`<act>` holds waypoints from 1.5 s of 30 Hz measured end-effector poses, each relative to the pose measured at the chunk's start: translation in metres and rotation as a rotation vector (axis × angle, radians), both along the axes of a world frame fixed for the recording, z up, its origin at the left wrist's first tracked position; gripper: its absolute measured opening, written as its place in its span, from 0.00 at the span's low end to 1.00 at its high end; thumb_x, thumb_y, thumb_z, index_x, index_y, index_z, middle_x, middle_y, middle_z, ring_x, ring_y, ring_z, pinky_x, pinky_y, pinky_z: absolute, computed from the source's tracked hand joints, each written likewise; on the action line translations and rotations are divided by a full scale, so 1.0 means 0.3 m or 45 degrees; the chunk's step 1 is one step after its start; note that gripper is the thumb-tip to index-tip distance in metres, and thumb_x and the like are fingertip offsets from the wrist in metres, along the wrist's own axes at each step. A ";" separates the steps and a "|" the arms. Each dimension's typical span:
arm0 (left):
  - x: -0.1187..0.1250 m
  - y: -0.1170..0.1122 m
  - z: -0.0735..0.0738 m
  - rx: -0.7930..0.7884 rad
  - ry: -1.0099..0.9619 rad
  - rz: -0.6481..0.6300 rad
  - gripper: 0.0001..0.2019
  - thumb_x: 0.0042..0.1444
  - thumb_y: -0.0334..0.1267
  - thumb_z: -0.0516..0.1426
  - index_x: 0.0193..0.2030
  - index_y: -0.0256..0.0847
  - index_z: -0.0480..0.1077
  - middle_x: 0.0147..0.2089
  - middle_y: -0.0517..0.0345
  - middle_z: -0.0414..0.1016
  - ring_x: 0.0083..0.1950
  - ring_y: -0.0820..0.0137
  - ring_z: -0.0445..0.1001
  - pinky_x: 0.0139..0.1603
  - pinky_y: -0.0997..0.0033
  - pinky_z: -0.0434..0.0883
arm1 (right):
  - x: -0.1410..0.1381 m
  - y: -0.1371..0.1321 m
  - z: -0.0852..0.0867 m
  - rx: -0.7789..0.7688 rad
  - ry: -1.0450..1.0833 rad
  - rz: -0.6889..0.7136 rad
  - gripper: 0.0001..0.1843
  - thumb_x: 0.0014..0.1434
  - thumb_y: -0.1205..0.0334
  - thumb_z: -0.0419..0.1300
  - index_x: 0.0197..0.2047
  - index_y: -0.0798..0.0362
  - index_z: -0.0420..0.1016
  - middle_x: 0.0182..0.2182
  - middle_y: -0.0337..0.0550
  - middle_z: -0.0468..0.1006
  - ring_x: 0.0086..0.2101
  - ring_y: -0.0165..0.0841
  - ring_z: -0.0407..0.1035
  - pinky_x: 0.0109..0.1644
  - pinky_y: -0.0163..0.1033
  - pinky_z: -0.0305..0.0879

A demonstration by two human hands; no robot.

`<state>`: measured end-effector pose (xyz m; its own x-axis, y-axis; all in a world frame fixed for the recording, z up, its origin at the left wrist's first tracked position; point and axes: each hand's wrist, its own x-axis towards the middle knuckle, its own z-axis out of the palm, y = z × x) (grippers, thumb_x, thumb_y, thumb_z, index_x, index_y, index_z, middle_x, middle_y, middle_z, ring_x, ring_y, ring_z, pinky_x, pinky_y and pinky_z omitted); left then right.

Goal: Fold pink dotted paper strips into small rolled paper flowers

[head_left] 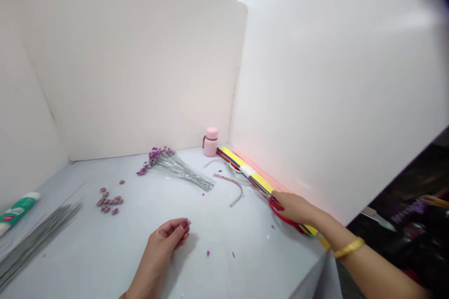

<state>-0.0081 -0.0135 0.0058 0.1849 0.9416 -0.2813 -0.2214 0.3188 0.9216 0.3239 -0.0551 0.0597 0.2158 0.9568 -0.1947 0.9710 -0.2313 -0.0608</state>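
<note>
My left hand (166,240) is held over the table in the lower middle, thumb and fingertips pinched together. A tiny bit of something shows at the fingertips, too small to name. At the right, my right hand (291,206) is closed round the red handles of a pair of scissors (277,210), partly hidden by the fingers. The scissors lie over a long stack of coloured strips (259,180), yellow on top, along the right wall. Small purple scraps (208,253) lie on the table to the right of my left hand.
At the back lies a bunch of silvery stems with purple tips (182,171), near a pink bottle (210,142). A curved strip (238,187) lies mid-table. Left are dusky pink pieces (108,202), grey wires (38,238) and a green-and-white tube (19,212). White walls (140,65) enclose the table.
</note>
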 end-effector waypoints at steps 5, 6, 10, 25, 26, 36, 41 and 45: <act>-0.008 0.006 -0.016 -0.039 -0.108 -0.011 0.09 0.44 0.37 0.61 0.31 0.34 0.73 0.33 0.54 0.75 0.34 0.73 0.72 0.37 0.79 0.68 | -0.104 -0.021 0.007 0.277 0.264 0.160 0.23 0.58 0.66 0.43 0.58 0.50 0.46 0.53 0.51 0.60 0.51 0.39 0.58 0.48 0.40 0.59; -0.010 0.007 -0.018 -0.038 -0.117 -0.006 0.09 0.44 0.37 0.62 0.31 0.34 0.73 0.33 0.54 0.75 0.34 0.73 0.71 0.37 0.79 0.68 | -0.150 -0.015 -0.003 0.346 0.378 0.253 0.23 0.58 0.65 0.43 0.57 0.49 0.46 0.54 0.50 0.59 0.52 0.39 0.57 0.49 0.40 0.58; -0.011 0.011 -0.032 -0.026 -0.163 0.012 0.08 0.45 0.37 0.61 0.32 0.34 0.73 0.32 0.55 0.74 0.32 0.75 0.70 0.37 0.79 0.67 | -0.362 0.017 -0.056 0.425 0.604 0.481 0.14 0.55 0.59 0.51 0.45 0.51 0.58 0.39 0.45 0.68 0.38 0.36 0.64 0.43 0.38 0.62; -0.005 0.024 -0.035 0.013 -0.221 -0.052 0.05 0.48 0.34 0.58 0.32 0.35 0.72 0.32 0.54 0.75 0.33 0.74 0.69 0.38 0.77 0.66 | -0.576 0.059 -0.174 0.431 0.581 0.558 0.08 0.54 0.61 0.54 0.39 0.50 0.63 0.33 0.41 0.65 0.33 0.35 0.62 0.37 0.37 0.60; -0.004 0.024 -0.036 0.017 -0.219 -0.059 0.05 0.48 0.33 0.58 0.32 0.35 0.72 0.32 0.54 0.75 0.33 0.74 0.69 0.38 0.76 0.66 | -0.576 0.059 -0.174 0.426 0.588 0.559 0.08 0.54 0.60 0.54 0.39 0.50 0.63 0.33 0.41 0.65 0.32 0.34 0.62 0.37 0.37 0.61; -0.005 0.021 -0.039 0.050 -0.188 -0.077 0.06 0.48 0.34 0.58 0.32 0.34 0.72 0.33 0.54 0.75 0.35 0.72 0.70 0.41 0.74 0.65 | -0.576 0.055 -0.180 0.431 0.567 0.554 0.09 0.55 0.58 0.54 0.40 0.49 0.63 0.33 0.41 0.65 0.32 0.34 0.63 0.36 0.36 0.62; -0.005 0.020 -0.035 0.062 -0.191 -0.076 0.06 0.48 0.35 0.58 0.31 0.35 0.72 0.32 0.54 0.75 0.34 0.72 0.70 0.40 0.75 0.66 | -0.577 0.054 -0.188 0.452 0.553 0.550 0.10 0.56 0.57 0.54 0.41 0.49 0.63 0.33 0.41 0.65 0.32 0.34 0.64 0.35 0.35 0.62; -0.003 0.022 -0.037 0.065 -0.201 -0.072 0.05 0.47 0.36 0.58 0.30 0.36 0.72 0.32 0.55 0.75 0.33 0.73 0.70 0.40 0.76 0.66 | -0.579 0.056 -0.195 0.481 0.524 0.558 0.10 0.56 0.57 0.53 0.42 0.49 0.63 0.33 0.42 0.65 0.32 0.34 0.64 0.35 0.36 0.62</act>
